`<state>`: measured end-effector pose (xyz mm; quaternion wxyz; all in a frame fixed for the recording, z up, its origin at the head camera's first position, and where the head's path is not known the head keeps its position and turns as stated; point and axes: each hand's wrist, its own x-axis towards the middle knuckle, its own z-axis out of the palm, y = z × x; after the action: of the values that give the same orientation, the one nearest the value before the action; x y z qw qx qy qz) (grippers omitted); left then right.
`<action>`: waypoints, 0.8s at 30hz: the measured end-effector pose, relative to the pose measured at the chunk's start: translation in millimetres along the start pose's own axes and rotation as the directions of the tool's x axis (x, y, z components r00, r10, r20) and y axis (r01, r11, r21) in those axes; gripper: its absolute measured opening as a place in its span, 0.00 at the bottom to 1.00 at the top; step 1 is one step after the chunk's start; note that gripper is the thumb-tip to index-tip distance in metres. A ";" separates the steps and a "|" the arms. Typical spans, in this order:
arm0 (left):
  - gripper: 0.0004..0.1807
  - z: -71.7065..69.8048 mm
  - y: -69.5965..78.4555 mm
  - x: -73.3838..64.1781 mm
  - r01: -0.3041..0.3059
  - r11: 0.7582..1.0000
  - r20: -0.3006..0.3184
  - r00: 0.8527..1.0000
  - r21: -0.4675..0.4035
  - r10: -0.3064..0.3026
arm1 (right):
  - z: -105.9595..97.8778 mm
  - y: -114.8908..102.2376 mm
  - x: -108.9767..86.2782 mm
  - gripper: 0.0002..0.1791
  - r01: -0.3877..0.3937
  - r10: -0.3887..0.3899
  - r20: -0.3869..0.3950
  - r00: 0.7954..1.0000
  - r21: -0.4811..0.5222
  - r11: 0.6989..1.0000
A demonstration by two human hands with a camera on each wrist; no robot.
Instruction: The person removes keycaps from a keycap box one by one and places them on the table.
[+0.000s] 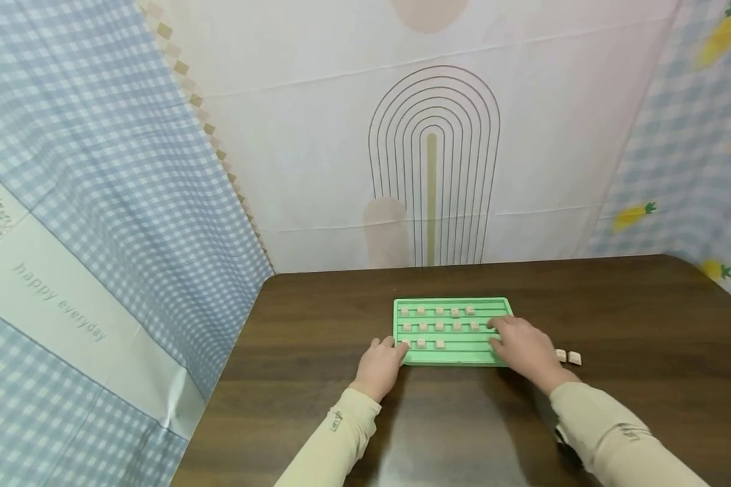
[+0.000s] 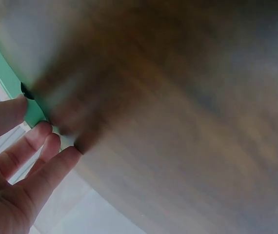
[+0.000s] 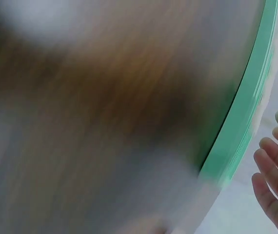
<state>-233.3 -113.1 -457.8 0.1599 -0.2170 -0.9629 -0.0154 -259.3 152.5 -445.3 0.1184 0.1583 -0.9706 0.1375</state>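
Dark tabletop [image 1: 317, 304], patterned cloth [image 1: 317, 162] behind: from where I stand, a green tray [image 1: 472, 356] bearing rows of pale cubes [image 1: 440, 326] lies between both hands' fingers. The left hand [image 1: 380, 368] pinches its near left corner; the right hand [image 1: 526, 348], fingers parted and loosely curved, is at its right end, two loose cubes [image 1: 575, 358] beside it.

Pale cream sleeves [image 1: 325, 450]; small dark lettering [image 1: 336, 421] on each
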 end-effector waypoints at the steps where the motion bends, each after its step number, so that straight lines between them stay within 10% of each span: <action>1: 0.07 0.1 0.4 1.0 0.001 1.000 -0.001 1.000 0.003 -0.001 | 3.7 -7.7 3.2 0.14 0.021 -0.021 -0.003 1.000 0.006 1.000; 11: 0.07 8.7 17.6 18.8 -0.067 0.995 0.029 0.997 0.080 0.065 | 18.3 -39.3 12.7 0.15 0.030 -0.030 0.032 0.999 0.016 0.999; 24: 0.09 1.9 -1.4 1.4 0.004 0.995 0.059 0.998 0.095 -0.010 | 38.9 -62.3 26.3 0.13 0.134 -0.134 0.050 0.990 0.011 0.991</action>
<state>-235.7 -113.6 -459.2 0.1411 -0.2061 -0.9676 0.0361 -269.7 76.6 -460.1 0.1021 0.2269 -0.9599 0.1291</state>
